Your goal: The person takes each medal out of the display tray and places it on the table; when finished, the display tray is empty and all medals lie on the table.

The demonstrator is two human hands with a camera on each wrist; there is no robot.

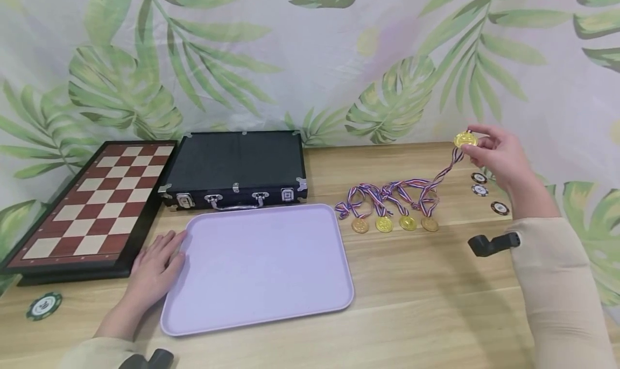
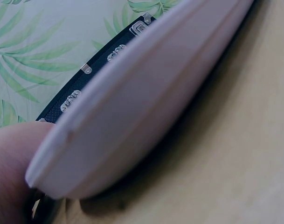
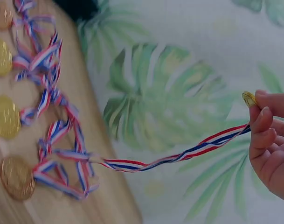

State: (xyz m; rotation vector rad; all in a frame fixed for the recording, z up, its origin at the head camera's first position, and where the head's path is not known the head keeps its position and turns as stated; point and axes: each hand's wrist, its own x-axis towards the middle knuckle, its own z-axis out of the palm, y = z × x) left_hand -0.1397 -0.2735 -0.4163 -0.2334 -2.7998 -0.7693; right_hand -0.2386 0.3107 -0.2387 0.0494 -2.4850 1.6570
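My right hand pinches a gold medal between thumb and fingers, raised above the table's back right. From it a red, white and blue ribbon runs down to the tangled ribbons on the table. Several medals lie there in a row, among them a gold medal and a bronze-coloured medal. My left hand lies with fingers extended at the left rim of a lilac tray. In the left wrist view, the tray's side fills the middle, and part of the hand shows at lower left.
A black case with metal latches stands behind the tray. Left of it is a chessboard. One green poker chip lies at the front left, and several black chips lie at the right. A leaf-patterned cloth hangs behind the table.
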